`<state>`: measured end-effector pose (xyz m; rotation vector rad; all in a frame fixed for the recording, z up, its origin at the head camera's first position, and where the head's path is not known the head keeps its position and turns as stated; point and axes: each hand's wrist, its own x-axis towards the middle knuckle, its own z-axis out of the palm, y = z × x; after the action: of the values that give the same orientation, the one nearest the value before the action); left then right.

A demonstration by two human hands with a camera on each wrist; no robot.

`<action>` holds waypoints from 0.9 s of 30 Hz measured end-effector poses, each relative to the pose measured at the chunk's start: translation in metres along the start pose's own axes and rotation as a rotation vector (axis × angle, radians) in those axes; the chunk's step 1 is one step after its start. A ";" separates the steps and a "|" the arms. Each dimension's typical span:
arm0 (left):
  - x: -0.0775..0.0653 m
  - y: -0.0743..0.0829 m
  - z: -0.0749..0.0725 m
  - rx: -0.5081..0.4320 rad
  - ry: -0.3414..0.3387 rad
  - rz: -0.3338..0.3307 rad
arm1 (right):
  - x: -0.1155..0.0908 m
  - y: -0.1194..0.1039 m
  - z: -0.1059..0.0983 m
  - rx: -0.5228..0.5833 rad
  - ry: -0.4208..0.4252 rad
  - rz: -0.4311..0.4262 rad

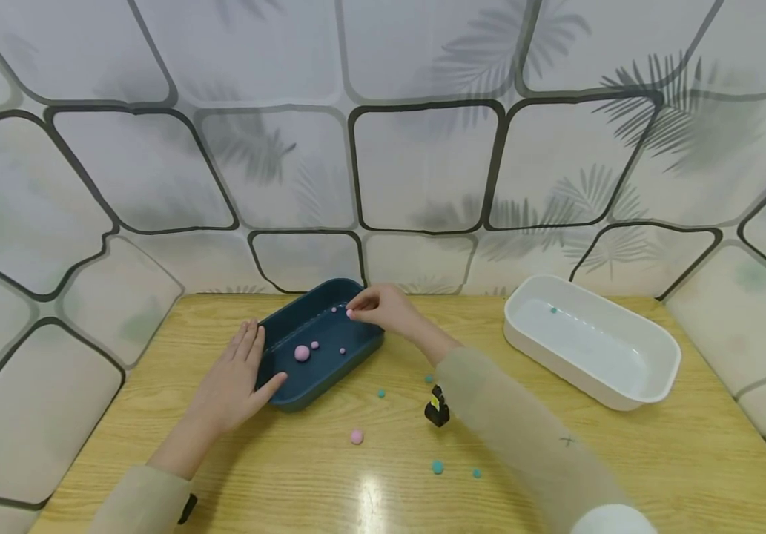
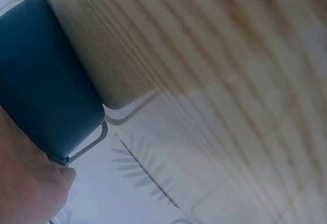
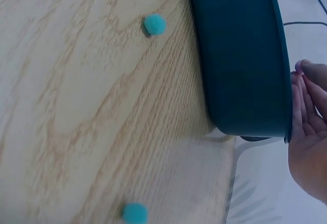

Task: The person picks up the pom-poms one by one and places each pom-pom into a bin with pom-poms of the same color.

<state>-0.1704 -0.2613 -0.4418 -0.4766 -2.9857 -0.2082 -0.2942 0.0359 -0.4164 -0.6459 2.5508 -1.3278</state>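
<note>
A dark blue tray (image 1: 329, 387) stands at an angle on the table, with a larger pink pom-pom (image 1: 302, 353) and several tiny pink ones inside. Over its far right corner, my right hand (image 1: 388, 310) pinches a small pink pom-pom (image 1: 350, 314) between thumb and fingertips; the right wrist view shows this pom-pom (image 3: 299, 68) above the rim. My left hand (image 1: 225, 386) rests against the tray's left end, its fingers straight and its thumb over the near edge. In the left wrist view, part of the left hand (image 2: 33, 178) touches the tray wall (image 2: 46, 76).
To the right stands a white tray (image 1: 563, 363) holding a small teal pom-pom (image 1: 553, 311). A pink pom-pom (image 1: 357, 437) and several teal pom-poms (image 1: 437, 467) lie loose on the wooden table (image 1: 302, 475). A patterned curtain (image 1: 423, 170) rises behind the table.
</note>
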 end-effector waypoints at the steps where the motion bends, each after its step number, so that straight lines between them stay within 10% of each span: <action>1: 0.000 0.000 0.000 0.000 0.002 0.000 | 0.000 -0.001 0.001 -0.006 0.011 0.007; 27: 0.000 0.000 0.000 -0.012 -0.013 -0.008 | -0.002 -0.002 0.009 0.082 0.149 0.043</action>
<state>-0.1706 -0.2616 -0.4417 -0.4685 -3.0011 -0.2245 -0.2881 0.0290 -0.4201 -0.4912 2.5923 -1.5094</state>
